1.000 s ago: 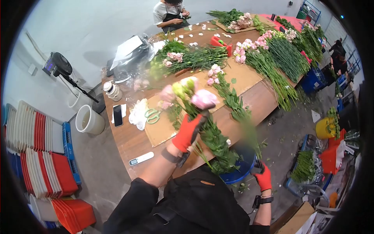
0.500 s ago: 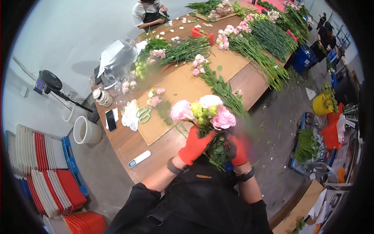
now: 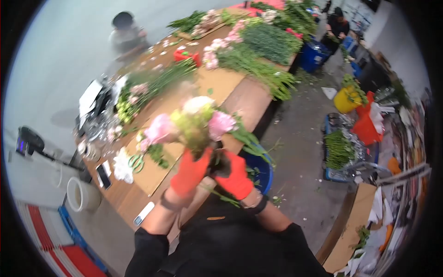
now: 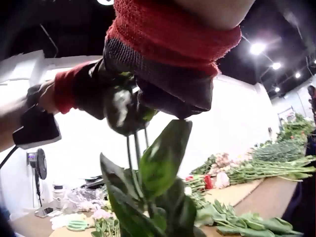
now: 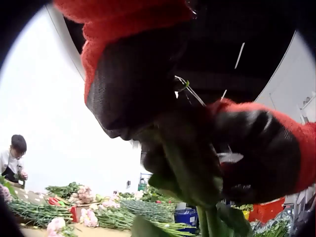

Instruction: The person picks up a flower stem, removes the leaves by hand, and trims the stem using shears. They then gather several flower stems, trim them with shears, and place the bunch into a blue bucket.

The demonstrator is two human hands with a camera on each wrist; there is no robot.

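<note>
In the head view, a bunch of flowers with pink blooms (image 3: 220, 125), a white bloom and light-green buds stands up between the two gloved hands, blurred by motion. My left hand (image 3: 190, 171), in a red glove with a dark palm, grips the stems just under the blooms. Close beside it, my right hand (image 3: 234, 175) is curled round the same bunch. From the left wrist, green leaves (image 4: 163, 160) and thin stems hang beneath the fists. Broad leaves (image 5: 185, 163) lie between both gloves in the right wrist view, and the fingers partly hide the stems.
A blue bucket (image 3: 265, 171) stands at the table's near edge. Green-handled scissors (image 3: 136, 163), a phone (image 3: 104, 176) and a white handheld device (image 3: 144, 213) lie on the left. Stem bundles (image 3: 254, 69) cover the far table. Another person (image 3: 127, 39) works behind it.
My right hand has come up from low beside the bucket to the bunch and now grips it next to my left hand. The head view has turned rightward.
</note>
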